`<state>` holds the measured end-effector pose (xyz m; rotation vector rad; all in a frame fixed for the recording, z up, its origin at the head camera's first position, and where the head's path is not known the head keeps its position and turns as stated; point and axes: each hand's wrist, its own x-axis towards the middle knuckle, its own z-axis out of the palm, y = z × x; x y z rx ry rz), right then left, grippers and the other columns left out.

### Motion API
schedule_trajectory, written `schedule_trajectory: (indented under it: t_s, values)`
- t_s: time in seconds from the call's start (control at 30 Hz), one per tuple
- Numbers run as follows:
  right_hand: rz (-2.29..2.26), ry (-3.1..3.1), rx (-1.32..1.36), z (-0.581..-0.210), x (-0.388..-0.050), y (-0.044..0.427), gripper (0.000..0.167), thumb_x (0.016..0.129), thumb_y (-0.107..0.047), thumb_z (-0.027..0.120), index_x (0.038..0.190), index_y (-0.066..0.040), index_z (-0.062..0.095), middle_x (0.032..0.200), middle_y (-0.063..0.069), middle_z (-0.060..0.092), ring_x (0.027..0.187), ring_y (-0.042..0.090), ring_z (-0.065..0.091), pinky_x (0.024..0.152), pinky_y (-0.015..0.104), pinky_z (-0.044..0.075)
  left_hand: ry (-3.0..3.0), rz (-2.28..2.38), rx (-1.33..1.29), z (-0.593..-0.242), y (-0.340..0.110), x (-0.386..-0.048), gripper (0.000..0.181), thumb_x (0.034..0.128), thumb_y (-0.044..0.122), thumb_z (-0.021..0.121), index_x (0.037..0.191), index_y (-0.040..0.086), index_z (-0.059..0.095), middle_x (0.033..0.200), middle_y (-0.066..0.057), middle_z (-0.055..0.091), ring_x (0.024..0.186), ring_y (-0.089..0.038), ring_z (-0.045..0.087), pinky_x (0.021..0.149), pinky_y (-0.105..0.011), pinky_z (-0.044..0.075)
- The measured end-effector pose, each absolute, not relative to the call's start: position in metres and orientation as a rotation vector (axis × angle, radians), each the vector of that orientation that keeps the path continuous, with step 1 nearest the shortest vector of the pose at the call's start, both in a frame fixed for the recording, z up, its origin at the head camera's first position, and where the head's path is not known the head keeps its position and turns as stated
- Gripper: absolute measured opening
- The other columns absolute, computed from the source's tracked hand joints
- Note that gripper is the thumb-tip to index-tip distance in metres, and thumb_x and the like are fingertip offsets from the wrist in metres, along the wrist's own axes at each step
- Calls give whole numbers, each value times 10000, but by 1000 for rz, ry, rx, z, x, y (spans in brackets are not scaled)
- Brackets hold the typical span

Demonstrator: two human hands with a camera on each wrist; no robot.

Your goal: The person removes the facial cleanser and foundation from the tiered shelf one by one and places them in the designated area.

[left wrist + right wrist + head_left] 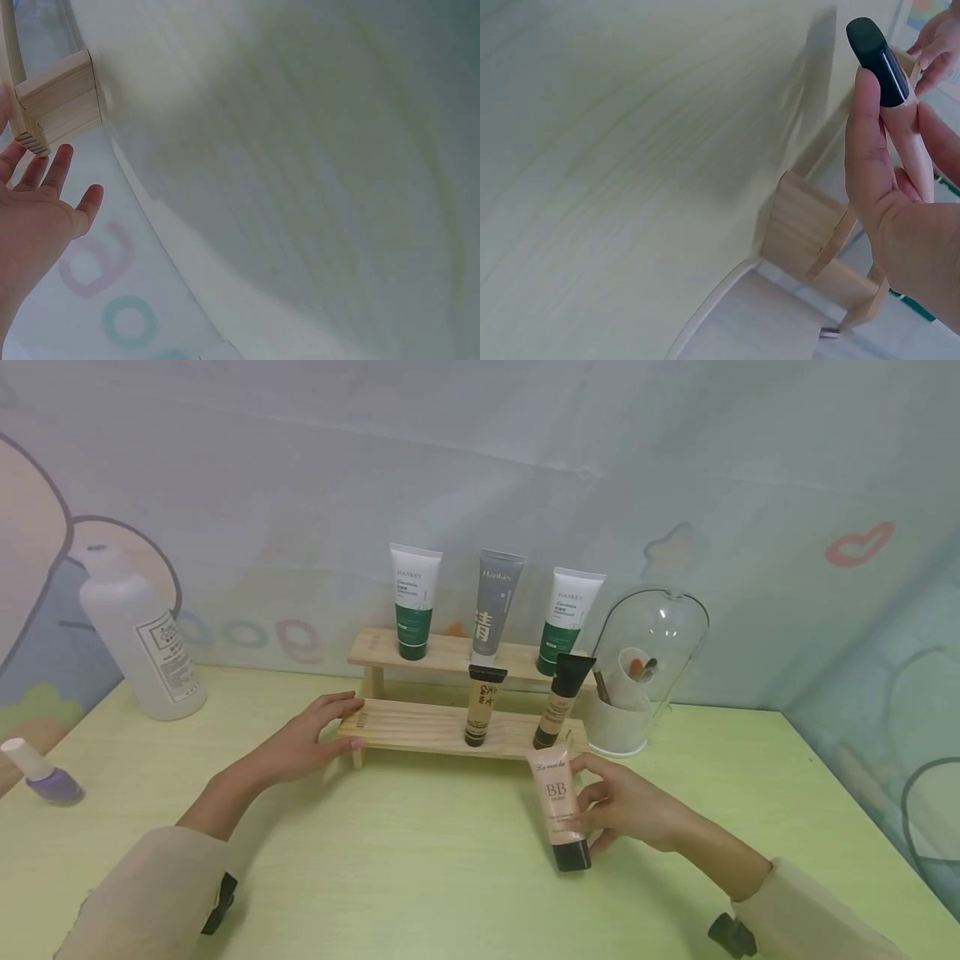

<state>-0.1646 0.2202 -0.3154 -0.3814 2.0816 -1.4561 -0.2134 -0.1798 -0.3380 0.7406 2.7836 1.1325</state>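
Shelf (412,725) is standing w/ L hand (311,743) gripping its left end. R hand (633,806) is pinching BB tube (553,793), cap down, just in front of right end: prob. the only one left. 3 tall tubes (498,606) are standing up top, done; 2 small tubes (557,703) are standing below, ditto.

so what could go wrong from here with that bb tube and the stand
The right hand might bump the lower right tube, since the BB tube is held just in front of it. If the left hand tugs the stand, the five tubes standing on it could topple. The dome is by the stand's right end, so a sideways slip might knock it.
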Motion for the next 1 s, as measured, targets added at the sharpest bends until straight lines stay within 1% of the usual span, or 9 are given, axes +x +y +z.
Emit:
schedule_trajectory:
  t_s: [0.23,0.5,0.7,1.0]
  values:
    - [-1469,2070,-354,-317,-162,248,510,815,38,638,1224,19,335,866,161,589,762,293,624,596,468,521,2780,1137,743,-338,-180,-214,614,921,276,556,1376,-61,318,1432,-245,207,1277,-446,234,974,-605,217]
    - [-1470,2105,-329,-317,-162,281,499,822,-20,656,1206,15,339,870,145,563,755,272,605,605,464,522,2767,1147,726,-337,-179,-213,621,921,279,557,1381,-57,310,1434,-240,202,1280,-441,230,973,-605,215]
    - [-1473,2153,-284,-317,-164,304,518,833,-27,642,1231,23,314,889,150,568,770,282,591,627,477,516,2766,1145,723,-337,-179,-213,625,921,281,557,1381,-60,308,1434,-244,200,1282,-445,222,971,-608,214]
    - [-1463,2268,-188,-321,-173,334,506,860,-33,601,1244,22,275,872,135,570,763,275,583,649,459,519,2774,1135,747,-338,-180,-214,617,924,278,553,1377,-64,313,1430,-251,205,1278,-451,226,969,-611,219]
